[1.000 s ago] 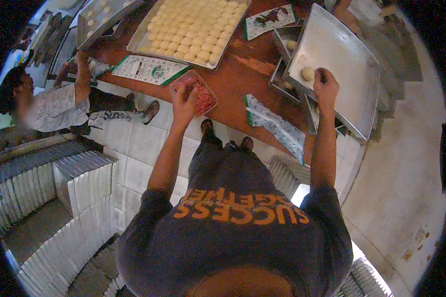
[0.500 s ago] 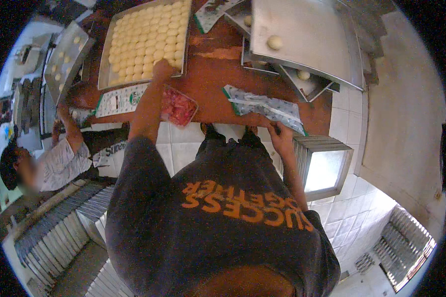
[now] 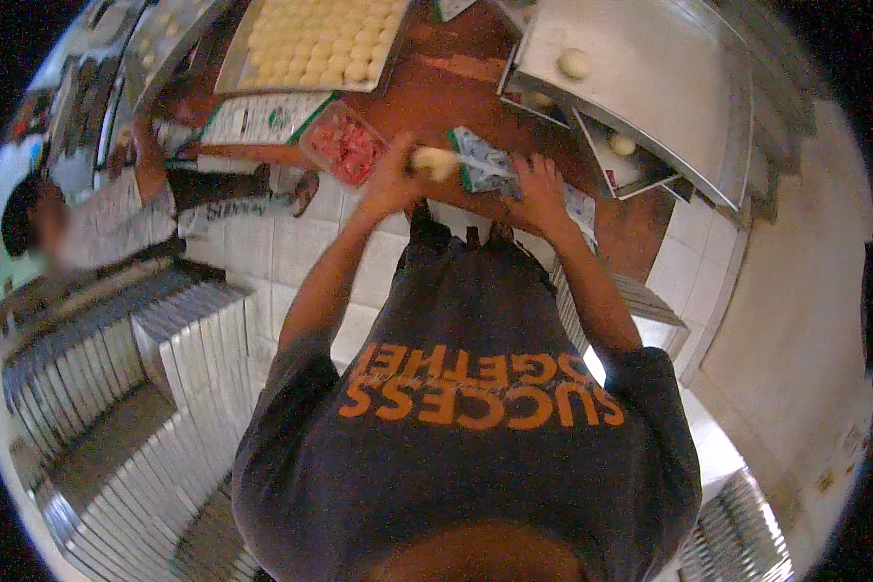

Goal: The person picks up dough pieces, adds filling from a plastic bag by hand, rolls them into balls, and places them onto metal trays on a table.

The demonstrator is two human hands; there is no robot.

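My left hand (image 3: 390, 182) is closed at the near edge of the brown table, with a pale yellow dough ball (image 3: 435, 164) at its fingertips; both are smeared by motion. Fingers apart, my right hand (image 3: 539, 190) rests over a patterned plastic bag (image 3: 488, 173) with green edges. Left of my left hand, a clear tub (image 3: 341, 145) holds a pink-red filling. Beyond it, a metal tray (image 3: 306, 87) carries rows of dough balls (image 3: 322, 39).
At the right, stacked metal trays (image 3: 650, 97) hold a few single dough balls. A second patterned bag (image 3: 262, 118) lies by the tub. To the left, a co-worker (image 3: 116, 218) reaches toward the table. Racked trays (image 3: 107, 349) stand lower left.
My left hand has come from the dough-ball tray toward me and right, now with a dough ball. My right hand has moved forward from the table edge onto the bag.
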